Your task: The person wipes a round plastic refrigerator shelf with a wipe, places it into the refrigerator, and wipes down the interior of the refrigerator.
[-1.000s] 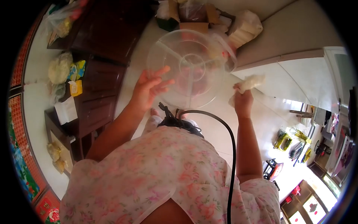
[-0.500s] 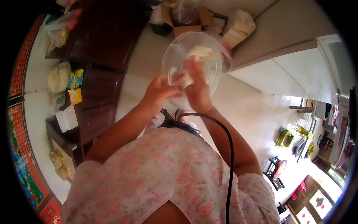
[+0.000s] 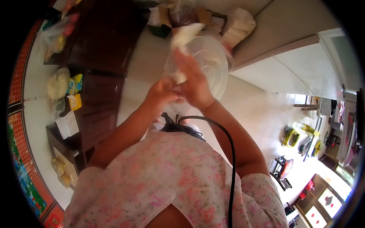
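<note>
A round clear plastic container (image 3: pixel 216 72) with raised rings and dividers is held up in front of me, tilted. My left hand (image 3: pixel 162 95) is closed on its near left edge. Blurred by motion, my right hand (image 3: pixel 194 81) is closed on a pale, crumpled cloth (image 3: pixel 187 35). The cloth spreads above the fingers and over the container's upper left edge, and a pale part of it shows between the two hands.
Dark wooden cabinets (image 3: pixel 102 91) stand on the left beside a counter with bags and packets (image 3: pixel 75 102). Open boxes (image 3: pixel 173 17) and a pale wrapped bundle (image 3: pixel 239 26) are at the top. A black cable (image 3: pixel 231 152) runs down my front. A small black rack (image 3: pixel 281 173) is at the right.
My right hand has come in from the far right with the cloth to the container. My left hand now holds the edge. The container has tilted, and the cloth has moved to its upper left edge.
</note>
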Available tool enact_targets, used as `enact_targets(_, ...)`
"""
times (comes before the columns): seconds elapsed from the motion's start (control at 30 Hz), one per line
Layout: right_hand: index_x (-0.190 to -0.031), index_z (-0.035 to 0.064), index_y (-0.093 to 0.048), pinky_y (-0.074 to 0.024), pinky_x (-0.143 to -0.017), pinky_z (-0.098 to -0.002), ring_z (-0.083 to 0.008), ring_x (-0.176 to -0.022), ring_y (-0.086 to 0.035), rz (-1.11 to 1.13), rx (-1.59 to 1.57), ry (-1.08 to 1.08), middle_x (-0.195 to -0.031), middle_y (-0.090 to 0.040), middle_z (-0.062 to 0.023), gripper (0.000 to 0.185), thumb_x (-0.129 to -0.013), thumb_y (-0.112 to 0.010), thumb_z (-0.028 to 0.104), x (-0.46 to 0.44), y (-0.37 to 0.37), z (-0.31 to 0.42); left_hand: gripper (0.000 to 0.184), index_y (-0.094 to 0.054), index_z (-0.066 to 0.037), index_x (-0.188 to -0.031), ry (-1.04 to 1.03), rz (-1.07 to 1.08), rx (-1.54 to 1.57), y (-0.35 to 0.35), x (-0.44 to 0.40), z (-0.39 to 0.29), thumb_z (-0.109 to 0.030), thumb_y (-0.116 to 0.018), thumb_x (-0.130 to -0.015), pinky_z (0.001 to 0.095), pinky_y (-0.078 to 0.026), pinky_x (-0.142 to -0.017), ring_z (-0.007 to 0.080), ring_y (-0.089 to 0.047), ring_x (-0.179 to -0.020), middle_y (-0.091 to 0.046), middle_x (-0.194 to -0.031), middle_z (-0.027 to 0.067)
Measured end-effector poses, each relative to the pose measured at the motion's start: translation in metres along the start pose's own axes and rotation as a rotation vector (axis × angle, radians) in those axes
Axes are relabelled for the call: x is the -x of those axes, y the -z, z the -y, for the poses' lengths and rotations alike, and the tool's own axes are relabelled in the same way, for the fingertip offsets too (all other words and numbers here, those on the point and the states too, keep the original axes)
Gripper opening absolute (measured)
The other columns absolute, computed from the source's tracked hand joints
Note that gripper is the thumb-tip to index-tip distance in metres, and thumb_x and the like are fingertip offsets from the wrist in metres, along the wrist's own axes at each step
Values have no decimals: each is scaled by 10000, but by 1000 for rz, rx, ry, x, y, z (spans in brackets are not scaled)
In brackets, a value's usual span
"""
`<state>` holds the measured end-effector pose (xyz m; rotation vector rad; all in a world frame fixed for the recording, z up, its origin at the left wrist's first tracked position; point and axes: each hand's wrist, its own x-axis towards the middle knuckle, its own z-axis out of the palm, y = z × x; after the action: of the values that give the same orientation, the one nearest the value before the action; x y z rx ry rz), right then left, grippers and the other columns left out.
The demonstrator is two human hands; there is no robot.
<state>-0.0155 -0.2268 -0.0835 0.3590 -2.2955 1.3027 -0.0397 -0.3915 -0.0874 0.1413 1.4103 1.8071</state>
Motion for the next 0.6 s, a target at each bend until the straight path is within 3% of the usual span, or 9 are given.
enact_targets(0.1,-1284,44,-520,-332,-1091,-438,-359,-1301,-404,168,265,177,-1312,-522,-155,590,-698,-590,31,-24,1,11,509,-466,7,-1251,6,-5,1,4,-8,1,-50,-626,-771,313,-534,-756,233,-656,-993,-587,-1221,149)
enact_targets(0.17,-1168,38,-583,-368,-1045,-451,-349,-1196,-494,-36,372,161,-1219,-574,-150,457,-711,-572,47,-42,3,-29,399,-531,14,-1156,22,-13,4,-3,-8,-4,-40,-620,-771,341,-537,-779,238,-661,-977,-611,-1180,175)
enact_targets(0.2,-967,43,-623,-392,-991,-409,-343,-1119,-513,-144,274,-44,-1236,-561,-140,213,-767,-558,78,-49,13,-48,399,-531,14,-1156,19,-10,1,-11,-5,-8,-40,-620,-771,341,-537,-779,238,-661,-977,-611,-1180,175)
enact_targets(0.23,-912,26,-599,-425,-924,-438,-369,-1055,-527,27,572,-2,-1164,-583,-167,134,-847,-495,80,-51,36,-74,353,-543,16,-1117,-18,0,49,-19,2,-12,-34,-612,-774,351,-536,-787,255,-661,-981,-605,-1192,193)
enact_targets(0.33,-882,-12,-558,-465,-802,-472,-416,-897,-570,-64,490,-580,-1025,-607,-252,248,-939,-391,162,-23,67,-128,262,-550,13,-1026,-101,24,81,-16,5,-13,-18,-596,-770,360,-533,-802,293,-657,-993,-581,-1225,230)
enact_targets(0.4,-900,-5,-569,-469,-785,-470,-413,-867,-584,-356,553,-645,-967,-613,-267,277,-946,-376,188,20,61,-172,217,-546,9,-974,-156,36,79,-9,0,-17,-7,-589,-762,360,-531,-809,315,-654,-1001,-563,-1247,249)
enact_targets(0.47,-1154,12,-572,-455,-906,-374,-365,-1025,-585,-511,123,-1045,-1070,-609,-237,339,-905,-354,87,36,49,-121,153,-511,-10,-882,-223,-24,136,-4,-6,-30,13,-578,-747,364,-530,-827,350,-651,-998,-535,-1266,277)
enact_targets(0.57,-1263,32,-490,-439,-928,-359,-311,-1083,-558,-850,-268,-691,-1186,-557,-214,373,-922,-344,74,84,-4,-127,132,-481,-27,-838,-242,-95,228,-17,-11,-57,28,-559,-746,386,-526,-864,391,-607,-1067,-482,-1327,274)
enact_targets(0.6,-1316,43,-435,-424,-947,-352,-296,-1118,-528,-644,210,-550,-1233,-523,-196,405,-923,-337,56,98,-15,-140,127,-480,-29,-841,-268,-85,268,-18,-12,-59,30,-549,-752,394,-526,-873,410,-583,-1103,-461,-1353,265)
